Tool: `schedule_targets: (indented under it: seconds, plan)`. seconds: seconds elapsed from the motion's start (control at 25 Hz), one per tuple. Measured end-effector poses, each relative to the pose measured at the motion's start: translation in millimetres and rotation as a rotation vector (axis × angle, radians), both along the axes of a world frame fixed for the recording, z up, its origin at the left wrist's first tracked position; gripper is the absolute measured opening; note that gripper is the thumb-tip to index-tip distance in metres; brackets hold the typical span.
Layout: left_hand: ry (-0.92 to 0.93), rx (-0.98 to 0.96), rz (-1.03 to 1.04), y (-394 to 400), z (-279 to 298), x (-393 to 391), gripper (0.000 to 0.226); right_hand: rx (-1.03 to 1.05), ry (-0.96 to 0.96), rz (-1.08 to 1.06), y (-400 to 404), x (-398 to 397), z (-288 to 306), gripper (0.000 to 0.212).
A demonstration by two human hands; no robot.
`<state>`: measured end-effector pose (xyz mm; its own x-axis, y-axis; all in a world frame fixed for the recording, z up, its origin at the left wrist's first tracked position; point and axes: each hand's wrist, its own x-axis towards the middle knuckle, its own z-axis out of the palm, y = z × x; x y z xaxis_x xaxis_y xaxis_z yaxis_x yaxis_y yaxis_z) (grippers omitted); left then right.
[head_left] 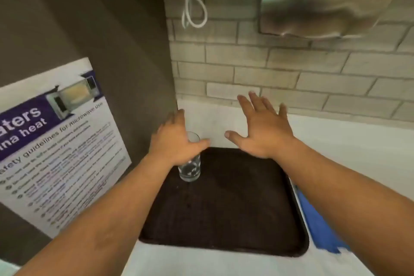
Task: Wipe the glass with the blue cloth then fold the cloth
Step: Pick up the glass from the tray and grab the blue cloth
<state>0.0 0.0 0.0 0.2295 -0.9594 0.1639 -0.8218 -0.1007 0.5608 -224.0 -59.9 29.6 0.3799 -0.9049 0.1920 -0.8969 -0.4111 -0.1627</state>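
Note:
A clear drinking glass (190, 168) stands upright at the far left corner of a dark brown tray (224, 208). My left hand (177, 143) hovers over the glass's rim with fingers spread, hiding its top left part; it holds nothing. My right hand (262, 127) is held flat and open above the tray's far edge, fingers apart, empty. The blue cloth (318, 224) lies on the white counter just right of the tray, mostly hidden under my right forearm.
A dark panel (112, 51) with a microwave safety poster (60, 141) rises close on the left. A tiled wall (291, 69) stands behind, with a steel dispenser (327, 0) and a looped white cable (192, 0) above. The white counter (358, 145) extends to the right.

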Motion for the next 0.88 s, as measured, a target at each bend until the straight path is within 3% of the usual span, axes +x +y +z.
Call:
schedule_targets:
  seconds: [0.12,0.32,0.44,0.56,0.72,0.8,0.88]
  plan:
    - [0.289,0.093,0.028,9.6,-51.1,3.7,0.110,0.103,0.058,0.010,21.7,-18.5,-44.8,0.101]
    - [0.436,-0.056,0.093,-4.6,-84.6,-16.4,0.110,0.253,-0.043,-0.071,48.8,-82.6,-96.4,0.089]
    - [0.459,-0.028,0.037,-16.2,-92.8,-52.5,0.093,0.348,-0.127,-0.124,59.8,-137.4,-120.2,0.078]
    - [0.586,-0.057,-0.031,-25.2,-96.1,-87.1,0.066,0.469,-0.116,-0.104,64.8,-185.6,-141.0,0.080]
    - [1.018,-0.052,-0.038,-39.7,-97.9,-130.7,0.046,0.529,0.023,0.017,56.8,-224.3,-173.9,0.093]
    - [1.272,0.066,-0.022,-43.1,-93.6,-148.4,0.031,0.454,0.017,0.033,45.9,-230.9,-187.1,0.092]
    - [1.459,0.219,-0.018,-42.1,-88.2,-168.2,0.023,0.334,-0.082,-0.003,34.4,-226.7,-195.9,0.078]
